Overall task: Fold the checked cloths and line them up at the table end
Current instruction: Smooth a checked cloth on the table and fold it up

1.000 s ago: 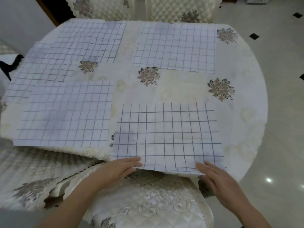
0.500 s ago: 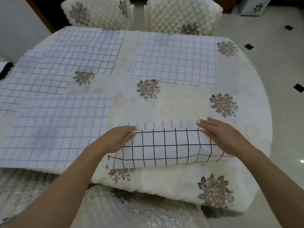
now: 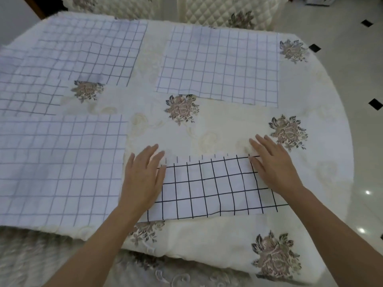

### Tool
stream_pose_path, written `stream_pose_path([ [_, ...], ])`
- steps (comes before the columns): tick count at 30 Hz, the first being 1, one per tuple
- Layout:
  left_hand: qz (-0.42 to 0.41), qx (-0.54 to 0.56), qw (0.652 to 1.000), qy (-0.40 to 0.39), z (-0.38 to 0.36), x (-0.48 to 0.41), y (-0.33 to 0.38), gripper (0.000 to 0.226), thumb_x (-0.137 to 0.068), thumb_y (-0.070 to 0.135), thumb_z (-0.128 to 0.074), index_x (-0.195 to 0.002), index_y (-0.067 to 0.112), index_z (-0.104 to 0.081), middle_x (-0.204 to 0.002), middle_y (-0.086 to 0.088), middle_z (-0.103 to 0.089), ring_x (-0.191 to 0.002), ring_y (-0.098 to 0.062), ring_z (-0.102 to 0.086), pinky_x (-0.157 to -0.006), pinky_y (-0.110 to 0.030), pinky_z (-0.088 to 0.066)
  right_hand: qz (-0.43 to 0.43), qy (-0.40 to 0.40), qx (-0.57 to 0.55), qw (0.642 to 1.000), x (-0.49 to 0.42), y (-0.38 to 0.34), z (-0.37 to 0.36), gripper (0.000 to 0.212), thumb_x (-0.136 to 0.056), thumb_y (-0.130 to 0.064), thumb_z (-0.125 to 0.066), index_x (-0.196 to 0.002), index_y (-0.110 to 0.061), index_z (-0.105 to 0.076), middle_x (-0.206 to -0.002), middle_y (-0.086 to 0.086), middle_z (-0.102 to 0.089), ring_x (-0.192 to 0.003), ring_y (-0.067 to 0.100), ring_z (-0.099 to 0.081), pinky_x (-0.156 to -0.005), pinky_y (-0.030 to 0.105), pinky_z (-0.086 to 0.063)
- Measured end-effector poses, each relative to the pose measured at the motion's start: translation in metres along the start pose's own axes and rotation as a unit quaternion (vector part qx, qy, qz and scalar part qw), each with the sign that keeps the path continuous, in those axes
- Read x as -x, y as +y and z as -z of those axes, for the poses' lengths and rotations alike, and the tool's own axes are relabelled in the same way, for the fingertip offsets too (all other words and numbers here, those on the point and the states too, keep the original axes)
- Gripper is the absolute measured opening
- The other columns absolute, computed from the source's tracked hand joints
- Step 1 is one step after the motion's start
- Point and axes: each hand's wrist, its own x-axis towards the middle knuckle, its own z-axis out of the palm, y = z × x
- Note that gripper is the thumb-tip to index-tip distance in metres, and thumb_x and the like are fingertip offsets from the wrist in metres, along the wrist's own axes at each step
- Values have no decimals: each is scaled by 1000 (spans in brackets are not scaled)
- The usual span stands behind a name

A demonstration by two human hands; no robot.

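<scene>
While both flat hands, left hand [image 3: 143, 177] and right hand [image 3: 273, 164], press its ends, the folded cloth [image 3: 213, 187] lies long-axis left-to-right.

We have one wide head-worn view, looking forward and down, close over the near end of the counter [image 3: 217, 129].

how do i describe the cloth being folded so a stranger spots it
On the round table's cream floral cover, find the near edge between the left hand and right hand. The folded white checked cloth there has bold black lines; the unfolded cloths show faint grey ones.
</scene>
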Motion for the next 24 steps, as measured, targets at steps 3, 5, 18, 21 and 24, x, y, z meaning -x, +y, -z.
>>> stream_pose_path([
  [3,-22,-33,999,-37,2,48,26,53,-103,43,-32,-148,19,-45,-159,-4,-34,-146,-24,-32,-118,-55,-25,29,31,-30,999,34,-17,2,53,-103,-41,-37,-147,-14,-45,-156,7,-39,-148,26,-29,-118,50,-27],
  [5,3,-60,994,-91,-7,74,33,61,-103,54,-22,-153,22,-35,-163,-4,-25,-150,-23,-24,-119,-54,-21,38,10,-28,999,56,-25,-7,56,-103,-44,-34,-149,-15,-42,-159,6,-34,-150,25,-24,-119,49,-25],
  [18,4,-111,985,-128,-52,67,10,66,-101,62,-10,-159,28,-14,-167,0,-7,-154,-18,-6,-120,-57,-14,-79,-40,47,995,90,-19,-36,69,-99,-62,-17,-159,-28,-13,-167,-2,-7,-154,21,-1,-122,50,-14],
  [21,-5,-118,986,-119,-57,61,6,66,-102,61,-13,-159,29,-13,-167,0,-4,-154,-18,-2,-120,-57,-13,-91,-36,58,994,90,-18,-38,69,-98,-63,-18,-158,-30,-12,-167,-3,-6,-154,20,0,-123,50,-12],
  [24,-17,-120,987,-107,-57,55,2,65,-101,60,-16,-159,30,-10,-167,0,-1,-154,-19,0,-121,-57,-10,-107,-35,69,991,90,-19,-40,71,-97,-65,-23,-158,-33,-10,-167,-1,-4,-154,20,2,-123,51,-12],
])
